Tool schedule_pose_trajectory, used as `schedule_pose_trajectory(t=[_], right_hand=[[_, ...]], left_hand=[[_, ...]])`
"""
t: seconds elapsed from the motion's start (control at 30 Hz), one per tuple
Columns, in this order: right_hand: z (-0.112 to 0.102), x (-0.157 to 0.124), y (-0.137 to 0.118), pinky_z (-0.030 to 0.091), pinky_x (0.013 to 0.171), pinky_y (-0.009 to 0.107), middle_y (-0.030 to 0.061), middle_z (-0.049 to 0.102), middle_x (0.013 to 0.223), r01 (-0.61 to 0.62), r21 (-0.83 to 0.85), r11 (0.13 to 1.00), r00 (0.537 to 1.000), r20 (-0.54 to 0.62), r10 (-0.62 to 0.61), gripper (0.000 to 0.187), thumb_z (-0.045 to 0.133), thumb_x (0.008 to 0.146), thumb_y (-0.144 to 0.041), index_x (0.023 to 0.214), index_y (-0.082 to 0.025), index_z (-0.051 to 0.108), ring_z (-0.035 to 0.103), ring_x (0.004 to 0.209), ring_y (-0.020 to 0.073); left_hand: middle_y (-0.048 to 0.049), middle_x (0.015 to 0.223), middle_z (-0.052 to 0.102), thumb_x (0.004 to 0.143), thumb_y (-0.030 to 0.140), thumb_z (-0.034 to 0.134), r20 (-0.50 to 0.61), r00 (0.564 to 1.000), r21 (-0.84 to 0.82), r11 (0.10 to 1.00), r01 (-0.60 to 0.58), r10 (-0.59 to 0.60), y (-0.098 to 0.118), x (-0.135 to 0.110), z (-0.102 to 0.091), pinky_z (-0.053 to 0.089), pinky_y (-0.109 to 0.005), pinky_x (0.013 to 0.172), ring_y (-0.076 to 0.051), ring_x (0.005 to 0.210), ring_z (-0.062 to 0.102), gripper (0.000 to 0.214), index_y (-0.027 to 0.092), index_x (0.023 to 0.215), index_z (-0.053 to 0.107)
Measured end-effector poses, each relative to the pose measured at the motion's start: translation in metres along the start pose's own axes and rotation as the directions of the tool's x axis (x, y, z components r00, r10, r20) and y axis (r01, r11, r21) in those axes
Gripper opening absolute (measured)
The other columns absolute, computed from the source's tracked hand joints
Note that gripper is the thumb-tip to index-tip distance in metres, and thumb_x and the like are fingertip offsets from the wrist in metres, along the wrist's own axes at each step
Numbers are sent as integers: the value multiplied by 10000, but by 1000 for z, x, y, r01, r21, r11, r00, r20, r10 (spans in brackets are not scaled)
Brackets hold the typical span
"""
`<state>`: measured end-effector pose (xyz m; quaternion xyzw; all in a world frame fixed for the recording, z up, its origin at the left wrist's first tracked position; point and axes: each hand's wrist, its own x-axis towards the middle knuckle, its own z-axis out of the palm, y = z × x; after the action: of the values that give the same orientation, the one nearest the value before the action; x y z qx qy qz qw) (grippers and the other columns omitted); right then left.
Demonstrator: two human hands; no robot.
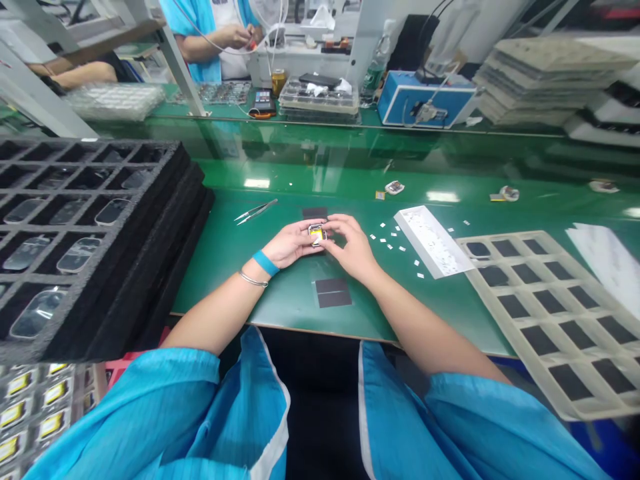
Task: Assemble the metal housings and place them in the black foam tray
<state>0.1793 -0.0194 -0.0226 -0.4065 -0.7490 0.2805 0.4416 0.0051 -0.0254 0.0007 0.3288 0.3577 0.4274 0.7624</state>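
Note:
Between both hands is a small square device housing (pixel 317 233) with a yellow part inside it. My left hand (pixel 290 244) grips it from the left, fingers and thumb on its sides; a blue band and a metal bangle are on that wrist. The thumb and fingertips of my right hand (pixel 354 250) close on its right side and upper edge. Whether a smaller piece lies under those fingertips is hidden. Just behind the hands is a dark patch (pixel 315 213), and nearer me lies a dark sheet (pixel 333 293) with a line across it. Tweezers (pixel 256 211) rest to the left.
Black foam trays (pixel 175 193) with glass-like pieces are stacked left. Below them sits a tray of yellow-centred units (pixel 53 423). A white box (pixel 434 241) of small white pieces and a beige compartment tray (pixel 517 300) lie right. Across the bench are a co-worker's hands (pixel 235 37).

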Motion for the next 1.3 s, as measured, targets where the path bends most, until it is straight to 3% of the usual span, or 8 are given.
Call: schedule_pose_trajectory(t=[0.17,0.57,0.7,0.83,0.9,1.03,1.2,1.3], right_hand=[[4,0,7,581,876,382,110,659,1193,-282,401,871,951,235,200,583,705,769,-367,1301,-220,520,667,1031,203],[4,-1,11,558,960,466,164,613,1306,-222,271,937,972,135,191,769,689,756,-573,1402,-237,441,625,1182,300],[2,-3,22,418,1103,559,143,561,1387,6,-98,995,959,283,22,686,567,815,-652,1368,-250,517,516,1310,335],[18,-16,31,334,1147,607,136,523,1428,312,-376,873,883,454,-120,667,434,857,-708,1264,-220,637,436,1369,368],[30,-21,30,340,1147,602,126,488,1459,380,-415,827,864,478,-157,691,367,892,-703,1318,-213,605,405,1392,353],[41,-24,19,345,1146,599,113,452,1487,430,-422,798,836,521,-175,722,308,922,-696,1375,-192,557,379,1409,337],[30,-21,14,429,1100,558,105,465,1481,396,-356,846,847,497,-188,628,330,956,-622,1337,-190,580,417,1392,320],[11,1,17,442,1081,548,106,539,1418,371,-347,861,896,376,-235,526,386,952,-567,1236,-207,644,494,1331,322]], left_hand=[[-116,1011,730,618,207,860,89,995,70,996,-56,50,-4,2,-4,552,-340,858,-181,881,700,474,134,1047,671],[-85,925,715,638,91,807,-10,983,92,979,-183,184,3,-1,5,532,-409,860,-173,793,669,371,131,991,700],[-107,1127,694,777,181,722,-68,938,-1,940,-342,341,28,-82,6,529,-384,905,-200,942,693,395,197,1167,666],[-120,1256,644,792,308,731,-89,909,189,903,-385,406,54,-197,0,532,-364,921,-274,1127,648,521,252,1296,608],[-104,1218,653,741,312,775,-261,743,528,736,-424,616,72,-239,-14,542,-339,897,-261,1110,643,579,253,1293,610],[-73,1190,634,678,287,798,-280,132,958,269,100,951,126,-279,-70,504,-354,973,-236,1120,588,598,229,1247,622],[-108,1096,673,699,236,754,-340,7,694,246,677,940,186,-302,-154,445,-413,1002,-275,1080,594,479,150,1161,659],[-78,1031,712,716,344,749,-512,56,604,313,733,857,191,-316,-179,455,-363,916,-245,981,616,365,150,1024,709]])
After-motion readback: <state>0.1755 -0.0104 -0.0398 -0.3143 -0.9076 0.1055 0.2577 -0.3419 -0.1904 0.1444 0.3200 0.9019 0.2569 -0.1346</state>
